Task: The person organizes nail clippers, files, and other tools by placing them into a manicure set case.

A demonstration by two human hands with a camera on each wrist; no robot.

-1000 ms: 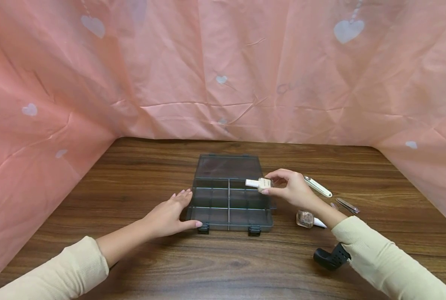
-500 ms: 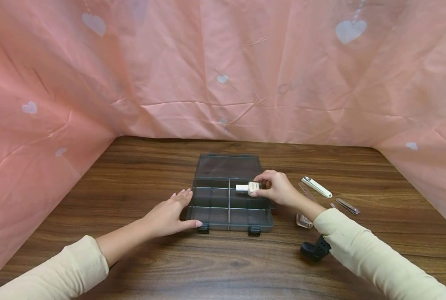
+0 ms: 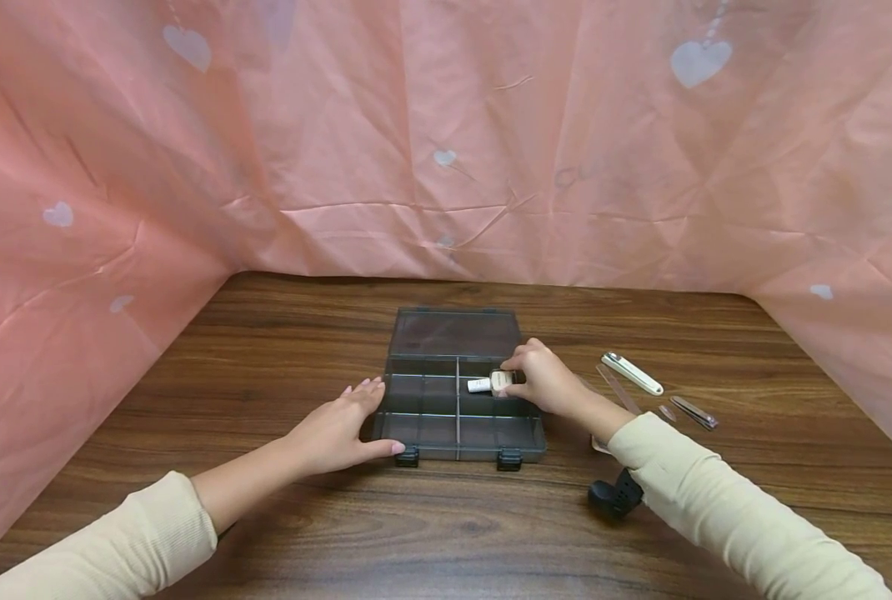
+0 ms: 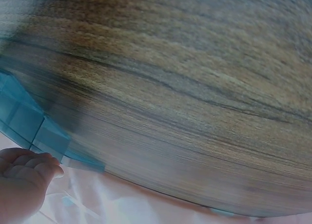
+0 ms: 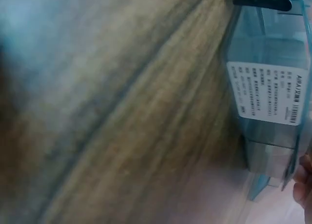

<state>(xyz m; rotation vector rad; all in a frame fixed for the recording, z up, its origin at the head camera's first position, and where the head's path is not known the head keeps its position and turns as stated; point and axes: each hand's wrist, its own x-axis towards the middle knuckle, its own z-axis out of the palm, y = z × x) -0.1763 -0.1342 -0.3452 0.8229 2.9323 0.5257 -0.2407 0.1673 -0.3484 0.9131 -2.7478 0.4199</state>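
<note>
A dark translucent compartment box (image 3: 423, 433) lies on the table with its lid (image 3: 455, 332) folded back. My right hand (image 3: 547, 382) pinches a nail polish bottle (image 3: 502, 382) by its base, low over the right middle compartment, its white cap pointing left. In the right wrist view the fingers (image 5: 303, 182) show at the box's rim, beside a side wall with a white label (image 5: 268, 92); the bottle is out of sight there. My left hand (image 3: 341, 429) rests with extended fingers against the box's left side, thumb at the front left latch.
To the right lie a white nail clipper (image 3: 632, 373), a small metal clipper (image 3: 694, 412), a clear strip (image 3: 617, 387) and a tiny clear piece (image 3: 667, 412). Another bottle (image 3: 599, 446) is mostly hidden behind the right forearm. Pink curtain (image 3: 446, 208) encloses the wooden table.
My right hand has carried the nail polish bottle left and down, from the box's right edge into the right middle compartment's area. The left hand has stayed in place.
</note>
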